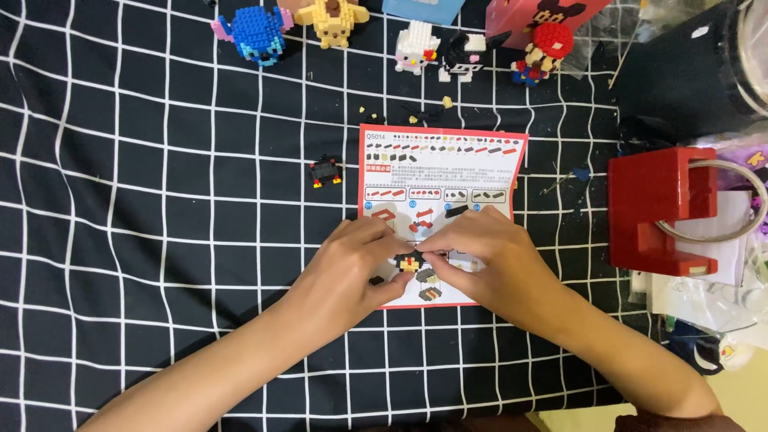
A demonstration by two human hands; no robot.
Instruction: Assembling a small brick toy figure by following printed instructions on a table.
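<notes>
Both hands pinch one small black-red-yellow brick assembly [410, 261] between fingertips, over the lower half of the instruction sheet [472, 172]. Left hand [352, 268] grips its left side, right hand [488, 260] its right side. Sheet lies mid-cloth on the black grid-pattern cloth [160, 240]. Second small black brick piece [326, 171] sits just left of the sheet. Finished brick figures, including a blue one [254, 32], line the cloth's far edge; red stand [660, 210] near the right edge.

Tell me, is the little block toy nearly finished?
Not nearly. Done: a small black, red and yellow chunk sits on the checked cloth. In hand: the left hand and right hand pinch another tiny piece over the instruction sheet. Left: loose bricks lie unused above the sheet.
</notes>
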